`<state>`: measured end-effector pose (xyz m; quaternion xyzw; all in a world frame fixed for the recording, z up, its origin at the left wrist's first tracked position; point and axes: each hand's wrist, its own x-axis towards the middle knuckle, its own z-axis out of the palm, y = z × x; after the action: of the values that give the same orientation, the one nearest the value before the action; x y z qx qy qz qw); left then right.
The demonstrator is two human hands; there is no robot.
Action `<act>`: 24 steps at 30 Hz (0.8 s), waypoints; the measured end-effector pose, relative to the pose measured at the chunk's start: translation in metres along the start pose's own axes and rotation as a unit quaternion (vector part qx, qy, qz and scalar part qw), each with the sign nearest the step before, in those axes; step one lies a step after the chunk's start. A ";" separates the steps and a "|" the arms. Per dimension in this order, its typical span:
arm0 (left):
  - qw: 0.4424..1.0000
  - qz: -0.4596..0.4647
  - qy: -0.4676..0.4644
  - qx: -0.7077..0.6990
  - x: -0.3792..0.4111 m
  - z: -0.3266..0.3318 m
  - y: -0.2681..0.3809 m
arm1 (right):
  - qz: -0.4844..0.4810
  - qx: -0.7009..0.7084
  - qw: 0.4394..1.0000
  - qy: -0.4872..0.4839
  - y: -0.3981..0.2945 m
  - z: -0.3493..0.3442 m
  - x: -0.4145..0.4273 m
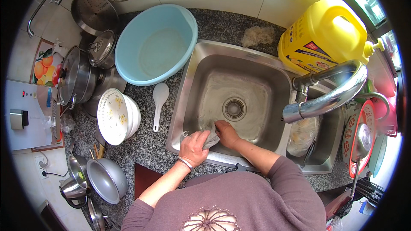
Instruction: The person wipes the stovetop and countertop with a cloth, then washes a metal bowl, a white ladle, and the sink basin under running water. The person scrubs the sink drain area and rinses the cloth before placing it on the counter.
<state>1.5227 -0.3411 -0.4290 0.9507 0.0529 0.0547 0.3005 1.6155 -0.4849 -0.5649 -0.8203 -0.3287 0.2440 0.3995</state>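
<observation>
My left hand (194, 147) is closed around a wet grey cloth (211, 137) over the near left corner of the large steel sink basin (279, 99). My right hand (227, 133) is beside it inside the basin, its fingers at the cloth's right edge; whether they grip it is hidden. A little water lies on the basin floor around the drain (234, 108). The chrome faucet (334, 102) arches at the right, with no stream visible from it.
A light blue plastic basin (157, 45), white rice paddle (160, 98) and stacked flowered bowls (114, 115) stand left of the sink. A yellow detergent jug (321, 35) and a fibrous scrubbing pad (258, 36) sit behind it. The smaller sink holds a plastic bag (301, 136).
</observation>
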 end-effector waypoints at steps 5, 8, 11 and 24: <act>1.000 0.002 0.004 -0.005 0.000 0.001 -0.001 | -0.028 -0.041 0.998 -0.043 -0.011 -0.003 -0.001; 1.000 0.000 0.001 -0.005 0.000 0.001 -0.001 | -0.041 -0.052 0.997 -0.041 -0.011 -0.002 -0.002; 1.000 0.001 0.001 -0.005 0.001 0.000 0.000 | -0.048 -0.062 0.996 -0.047 -0.008 -0.001 -0.002; 1.000 -0.007 -0.005 -0.003 0.001 0.000 0.001 | -0.033 -0.084 0.991 -0.100 -0.008 0.000 -0.005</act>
<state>1.5242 -0.3418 -0.4280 0.9497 0.0574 0.0479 0.3040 1.6099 -0.4851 -0.5580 -0.8109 -0.4136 0.2831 0.3020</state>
